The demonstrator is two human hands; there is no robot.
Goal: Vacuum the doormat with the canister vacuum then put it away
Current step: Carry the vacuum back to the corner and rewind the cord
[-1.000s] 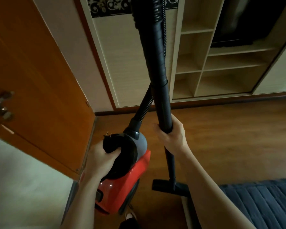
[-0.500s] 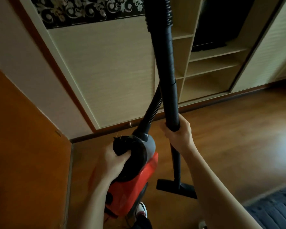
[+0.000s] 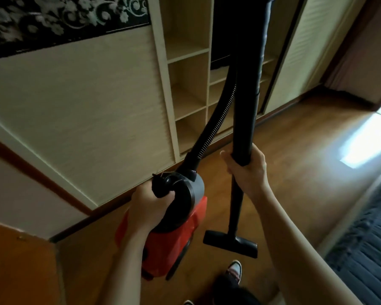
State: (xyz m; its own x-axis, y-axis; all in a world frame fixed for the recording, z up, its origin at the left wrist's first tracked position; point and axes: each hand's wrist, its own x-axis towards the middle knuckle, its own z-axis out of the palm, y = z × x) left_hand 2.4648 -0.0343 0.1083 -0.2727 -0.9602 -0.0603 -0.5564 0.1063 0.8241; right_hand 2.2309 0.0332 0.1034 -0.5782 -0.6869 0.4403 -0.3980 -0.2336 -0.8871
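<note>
A red canister vacuum (image 3: 176, 236) with a black and grey front hangs off the wooden floor, carried by its black handle (image 3: 163, 186), which my left hand (image 3: 149, 205) grips. My right hand (image 3: 246, 170) grips the black wand (image 3: 248, 102), held upright. The flat black floor nozzle (image 3: 230, 241) hangs just above the floor. A ribbed black hose (image 3: 211, 128) curves from the canister up beside the wand. The dark blue quilted mat (image 3: 365, 245) lies at the right edge.
A cream wardrobe with a sliding panel (image 3: 92, 111) and open shelf compartments (image 3: 189, 89) stands ahead. An orange wooden door (image 3: 20, 267) is at the lower left. My shoe (image 3: 234, 269) is on the floor below the nozzle. Sunlight falls on the floor (image 3: 361, 142) at the right.
The view has swung right: the orange door has slid out to the lower left and the wardrobe shelves sit nearer the centre. Both hands keep their grips while carrying the vacuum.
</note>
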